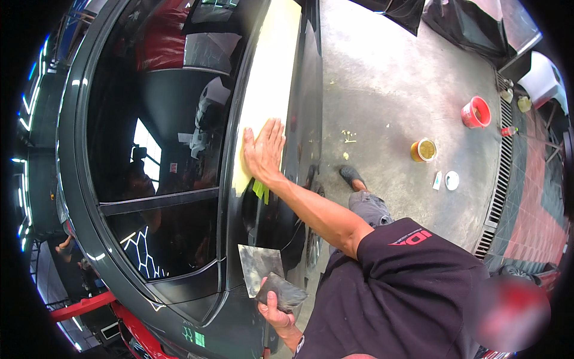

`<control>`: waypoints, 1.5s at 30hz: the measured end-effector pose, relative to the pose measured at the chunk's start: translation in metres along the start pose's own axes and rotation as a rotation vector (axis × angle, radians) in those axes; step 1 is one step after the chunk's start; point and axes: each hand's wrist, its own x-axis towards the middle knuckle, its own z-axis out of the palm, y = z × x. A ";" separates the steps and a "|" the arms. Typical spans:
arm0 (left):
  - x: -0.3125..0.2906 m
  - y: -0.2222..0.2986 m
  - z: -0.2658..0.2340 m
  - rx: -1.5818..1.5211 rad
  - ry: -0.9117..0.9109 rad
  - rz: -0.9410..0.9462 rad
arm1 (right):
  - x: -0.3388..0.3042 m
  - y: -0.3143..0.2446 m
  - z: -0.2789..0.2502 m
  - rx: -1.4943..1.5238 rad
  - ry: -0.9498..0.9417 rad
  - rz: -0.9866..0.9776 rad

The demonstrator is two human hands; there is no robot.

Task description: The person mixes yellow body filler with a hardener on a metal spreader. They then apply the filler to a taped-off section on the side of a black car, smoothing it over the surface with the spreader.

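My right hand (265, 148) lies flat on a long pale-yellow coated strip (272, 66) of the dark car's (206, 299) side, below the window, fingers stretched away from me and thumb apart. Just beside its wrist, yellow-green tape (261, 190) sticks out near the door handle. Lower down, my left hand (278, 314) is closed on a dark grey flat piece (282, 293), thumb on top. A larger, pale, grey-smeared plate (261, 268) shows behind that piece, against the car's side. Whether the fingers hold this plate too is partly hidden.
On the concrete floor (382, 90) to the right stand a yellow-topped can (424, 149) and a red bucket (476, 112). A white lid (452, 180) and small tube (437, 180) lie nearby. Beyond runs a drain grate (495, 203). My shoe (351, 177) is close to the car.
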 end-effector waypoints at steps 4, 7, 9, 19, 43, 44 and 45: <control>0.004 0.004 0.000 0.080 -0.065 -0.016 | -0.006 0.004 0.007 -0.030 0.022 -0.047; 0.005 0.007 0.000 0.098 -0.088 -0.015 | 0.011 -0.003 0.001 0.002 0.010 -0.108; 0.005 0.009 0.005 0.089 -0.080 -0.008 | 0.044 -0.008 -0.004 -0.005 0.035 -0.160; 0.020 0.017 0.061 0.061 0.044 0.009 | 0.220 -0.037 -0.013 0.024 0.037 -0.262; 0.034 0.009 0.028 1.218 -0.279 0.486 | 0.384 -0.047 -0.029 -0.026 0.028 -0.271; 0.042 0.029 0.065 1.141 -0.304 0.575 | 0.370 -0.044 -0.029 -0.033 0.028 -0.281; 0.045 0.034 0.072 1.089 -0.328 0.596 | 0.355 -0.042 -0.028 -0.043 0.028 -0.290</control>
